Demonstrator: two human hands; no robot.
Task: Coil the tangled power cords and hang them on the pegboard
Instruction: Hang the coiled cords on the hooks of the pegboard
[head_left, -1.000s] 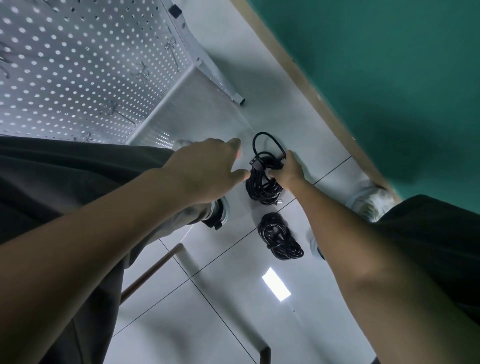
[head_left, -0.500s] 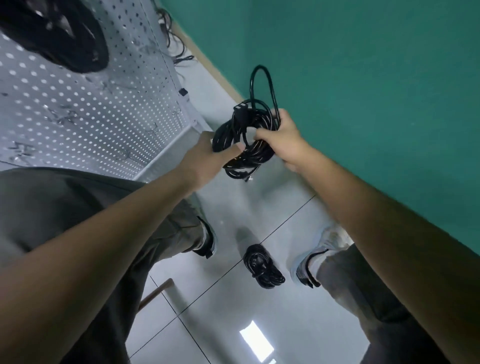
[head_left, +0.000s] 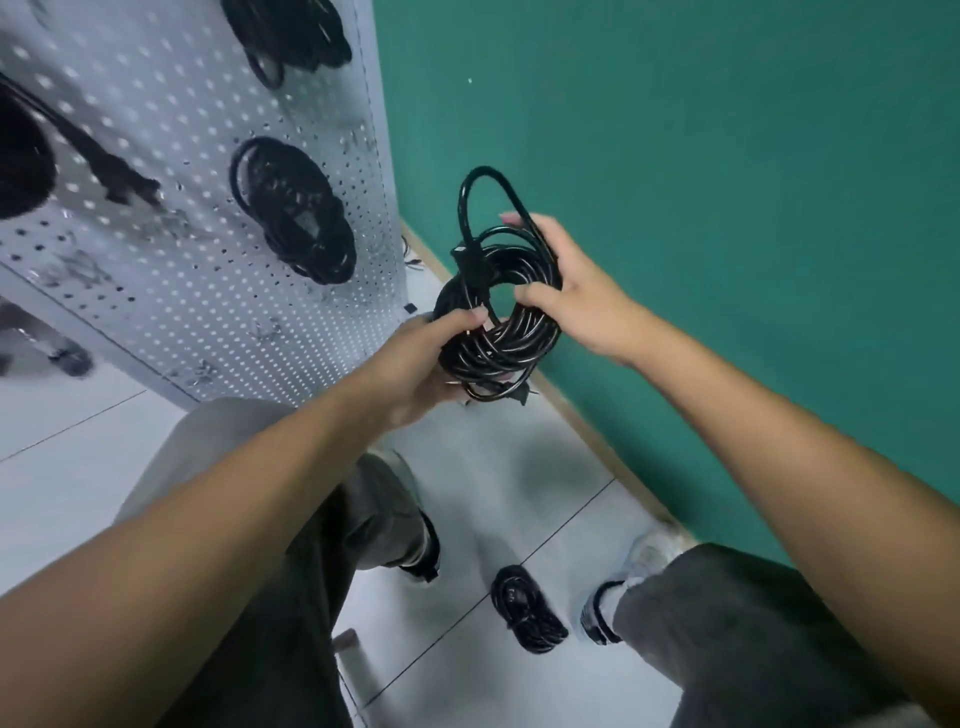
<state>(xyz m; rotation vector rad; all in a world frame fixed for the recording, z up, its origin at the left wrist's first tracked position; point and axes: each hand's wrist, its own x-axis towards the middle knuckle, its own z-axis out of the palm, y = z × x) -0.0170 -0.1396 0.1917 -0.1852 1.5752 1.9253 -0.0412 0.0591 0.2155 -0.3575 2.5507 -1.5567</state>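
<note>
Head view looks down past two bare forearms. Nearest to the camera, on the pale tiled floor (head_left: 519, 483) between the person's two shoes, lies a small black bundled power cord (head_left: 527, 608), already wound but not yet hung.

Higher, in front of the body, both hands hold one black coiled power cord (head_left: 498, 317) in the air, near the green wall and to the right of the board. The left hand (head_left: 415, 364) grips the lower left side of the coil, with the thumb pressed on top of the loops. The right hand (head_left: 566, 291) is curled round the upper right side, the thumb reaching into the middle hole and the fingers behind the loops. One long loop stands up above the coil, and a plug end hangs out at the bottom.

Farther away, on the left, stands the white perforated metal pegboard (head_left: 171, 291). A black cord coil at its middle (head_left: 293, 213) hangs on it, another dark coil (head_left: 296, 31) hangs at the top, and a dark shape at the left edge is too blurred to name.

I judge that the task is well advanced: some cords are on the board, the one in the hands looks ready for a hook, and the one on the floor is left.
</note>
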